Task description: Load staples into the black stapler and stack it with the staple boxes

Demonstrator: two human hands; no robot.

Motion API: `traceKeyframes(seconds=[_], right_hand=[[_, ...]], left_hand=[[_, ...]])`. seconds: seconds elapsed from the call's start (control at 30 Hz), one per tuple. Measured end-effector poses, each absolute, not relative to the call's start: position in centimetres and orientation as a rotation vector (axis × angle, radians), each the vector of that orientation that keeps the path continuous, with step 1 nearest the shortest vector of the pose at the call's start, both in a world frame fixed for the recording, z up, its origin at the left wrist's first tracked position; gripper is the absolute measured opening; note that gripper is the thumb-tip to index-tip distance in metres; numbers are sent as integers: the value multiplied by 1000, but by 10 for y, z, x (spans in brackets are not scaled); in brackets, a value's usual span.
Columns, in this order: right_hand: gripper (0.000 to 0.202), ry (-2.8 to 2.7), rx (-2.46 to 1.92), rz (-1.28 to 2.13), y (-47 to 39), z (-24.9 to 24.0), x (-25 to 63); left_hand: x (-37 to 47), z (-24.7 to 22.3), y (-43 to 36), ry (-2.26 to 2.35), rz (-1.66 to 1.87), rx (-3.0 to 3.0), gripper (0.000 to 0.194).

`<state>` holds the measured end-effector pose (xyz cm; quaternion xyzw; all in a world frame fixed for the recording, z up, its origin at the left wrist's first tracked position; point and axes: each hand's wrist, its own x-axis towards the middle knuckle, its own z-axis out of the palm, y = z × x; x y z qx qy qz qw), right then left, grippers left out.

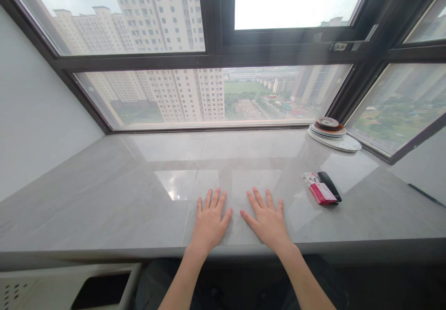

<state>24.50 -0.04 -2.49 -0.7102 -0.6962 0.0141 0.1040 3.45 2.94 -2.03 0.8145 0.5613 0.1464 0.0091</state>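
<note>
My left hand (210, 222) lies flat on the grey tiled windowsill (104, 198), palm down with its fingers spread. Beside it, a short gap away, my right hand (268, 219) rests the same way. Neither hand holds anything. To the right of my right hand lies a small pink and white packet (322, 193), apart from my fingers. A black, smooth, elongated item (329, 184) sits against the packet's right side; its kind I cannot make out.
At the far right corner stands a stack of plates (329, 131) by the window frame (244, 59). Below the sill's front edge at left is a whitish plastic container (45, 284) with a dark item (101, 291) inside. A white wall (42, 101) bounds the left.
</note>
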Motion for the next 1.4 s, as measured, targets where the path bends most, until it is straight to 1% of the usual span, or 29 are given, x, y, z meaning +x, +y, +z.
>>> traceKeyframes(seconds=[0.4,0.73,0.83,0.93,1.0,1.03,1.07,1.13,1.17,1.2,1.23,1.27,1.33,1.4], right_hand=[[76,-2063,-2134,44,-1,-23,244],[75,-2019,-2082,113,0,-21,245],[74,-1981,-2063,180,0,-18,242],[70,-1878,-1953,411,1,-5,250],[65,-1749,-1783,506,3,9,273],[63,-1665,-1698,468,4,16,292],[60,-1577,-1656,351,6,23,316],[57,-1367,-1709,-3,10,34,373],[60,-1270,-1773,-115,12,36,404],[66,-1192,-1854,-154,14,37,434],[73,-1137,-1944,-118,17,36,460],[75,-1096,-2031,-4,19,35,483],[66,-957,-2081,336,22,29,511],[56,-857,-2035,574,25,23,520]], left_hand=[[35,-20,29,1770,421,2561,58],[38,-17,25,1743,497,2521,56],[38,-17,25,1747,506,2513,55],[38,-17,26,1752,498,2514,55],[37,-17,26,1752,488,2514,55],[37,-18,27,1752,485,2514,54],[37,-18,27,1751,482,2514,54],[36,-18,27,1748,481,2516,55],[36,-18,27,1748,483,2518,55],[36,-18,28,1748,486,2519,55],[36,-18,28,1748,489,2521,55],[36,-19,28,1749,493,2523,54],[36,-19,28,1753,498,2526,55],[37,-20,28,1758,498,2526,55]])
